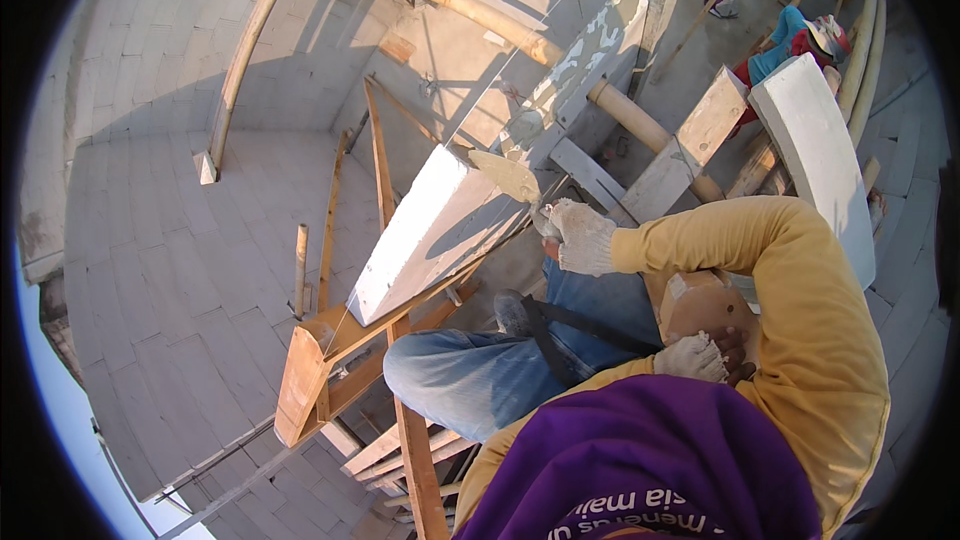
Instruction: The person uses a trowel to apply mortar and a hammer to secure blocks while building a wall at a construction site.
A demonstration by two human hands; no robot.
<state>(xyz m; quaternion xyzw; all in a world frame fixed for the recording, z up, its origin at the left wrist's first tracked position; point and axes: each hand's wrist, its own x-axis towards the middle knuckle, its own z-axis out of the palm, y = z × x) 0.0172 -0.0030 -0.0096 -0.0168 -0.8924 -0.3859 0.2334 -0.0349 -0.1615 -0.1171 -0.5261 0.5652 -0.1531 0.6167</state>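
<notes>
Fingers (551, 251) of the right hand (584, 237), in a pale knit glove that leaves their tips bare, are closed around the handle of a trowel (508, 176) just off the picture's centre toward 1 o'clock. The trowel's blade, broad and tapering, wears a coat of grey-tan mortar and points toward 10 o'clock from the grip, over the upper end of a long pale block (416, 230). That block runs from the centre toward 8 o'clock, its narrow face blazing white in the sun, its broader face in shade and crossed by a dark shadow; a timber frame (303, 380) stands along its lower edge. The left hand (697, 356), similarly gloved, rests at 4 o'clock against a rounded tan object (708, 308); whether its fingers grip or merely touch cannot be told. Ragged wet mortar (592, 52) coats the wall top toward 1 o'clock, where bamboo poles (492, 18) cross. At 2 o'clock, another white block (815, 155) leans near a weathered plank (690, 147), with a co-worker (785, 48) in teal and red beyond. Blue jeans (470, 380) bend below the centre, toward 6 o'clock.
</notes>
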